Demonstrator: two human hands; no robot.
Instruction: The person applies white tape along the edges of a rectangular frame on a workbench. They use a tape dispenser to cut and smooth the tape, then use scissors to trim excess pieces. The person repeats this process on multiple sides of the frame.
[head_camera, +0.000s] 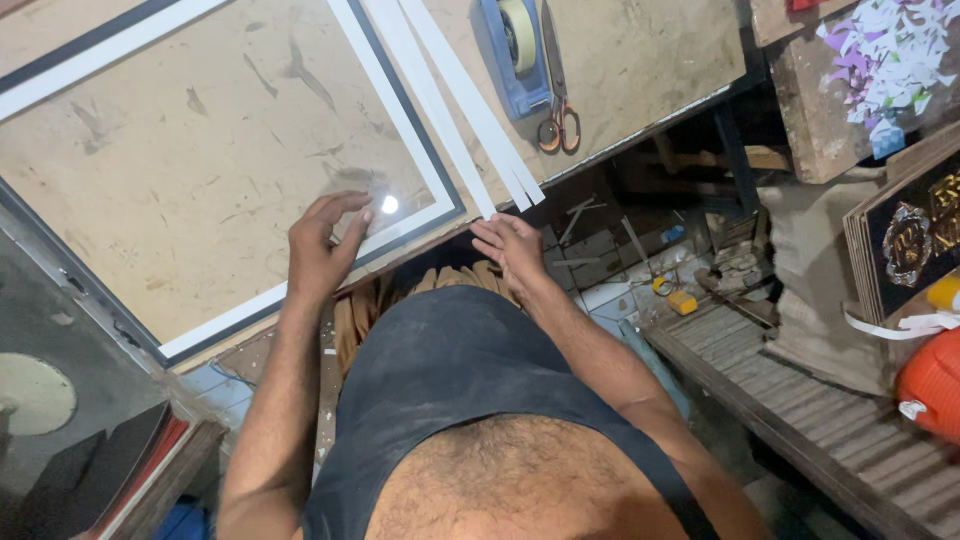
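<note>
Glass in a dark frame (250, 150) lies flat on the workbench (640, 60), white strip already laid along its edges. The left hand (322, 245) rests half-curled on the near corner; the right hand (510, 250), open and empty, touches the loose white strips (470, 120), judged unused so far.

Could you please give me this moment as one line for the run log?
left hand: on frame | right hand: at white strips | scissors, tape dispenser idle

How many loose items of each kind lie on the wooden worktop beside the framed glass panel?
Long white paper strips: 2
Blue tape dispenser holding a pale roll: 1
Scissors with orange handles: 1
Total: 4
Left hand rests on the panel; right hand sits at the worktop edge.
</note>
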